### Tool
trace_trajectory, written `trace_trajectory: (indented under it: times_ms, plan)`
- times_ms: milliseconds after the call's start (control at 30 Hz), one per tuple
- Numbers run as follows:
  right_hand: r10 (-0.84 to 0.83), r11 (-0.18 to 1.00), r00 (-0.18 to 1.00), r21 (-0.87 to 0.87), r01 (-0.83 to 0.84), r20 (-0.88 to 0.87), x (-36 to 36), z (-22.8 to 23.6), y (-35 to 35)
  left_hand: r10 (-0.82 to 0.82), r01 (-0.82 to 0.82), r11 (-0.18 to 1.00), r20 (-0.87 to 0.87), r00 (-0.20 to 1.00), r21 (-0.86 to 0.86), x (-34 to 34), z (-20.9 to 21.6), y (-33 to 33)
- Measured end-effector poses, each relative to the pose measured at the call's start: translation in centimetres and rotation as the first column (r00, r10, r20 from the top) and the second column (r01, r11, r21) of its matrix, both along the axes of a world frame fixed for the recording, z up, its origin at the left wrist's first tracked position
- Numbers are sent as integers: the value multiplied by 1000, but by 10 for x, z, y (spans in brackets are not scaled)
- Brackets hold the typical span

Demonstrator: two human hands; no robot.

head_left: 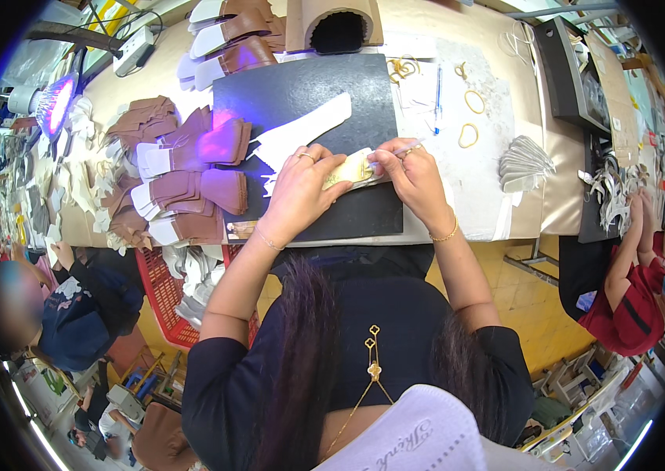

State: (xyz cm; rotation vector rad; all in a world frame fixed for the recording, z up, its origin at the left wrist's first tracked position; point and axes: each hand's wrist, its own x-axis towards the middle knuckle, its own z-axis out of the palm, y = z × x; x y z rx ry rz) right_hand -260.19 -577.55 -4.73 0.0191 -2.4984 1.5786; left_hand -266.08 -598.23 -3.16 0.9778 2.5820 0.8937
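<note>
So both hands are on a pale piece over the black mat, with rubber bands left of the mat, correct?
Wrong side: the head view shows the rubber bands right of the black mat. The left hand and right hand are on the pale piece over it.

Black mat (293, 82) bare toward far edge; brown stacks (224, 191) block left, hollow tan block (334, 8) beyond.

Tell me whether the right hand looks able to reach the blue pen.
Probably yes: the blue pen lies uncovered beyond the right hand, nothing between, though that hand is busy at the pale yellow piece.
</note>
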Motion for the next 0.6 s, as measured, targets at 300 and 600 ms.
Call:
trace_trajectory:
  times_ms: [300, 600]
  plan:
    - [204, 950, 971, 266, -165, -124, -16, 2, -1, 4, -4, 1000, 6, 1000, 4, 1, -2, 1]
    - [-157, 979, 987, -140, 151, -33, -13, 4, 1, -4, 12, 996, -93, 996, 86, 1, -8, 1]
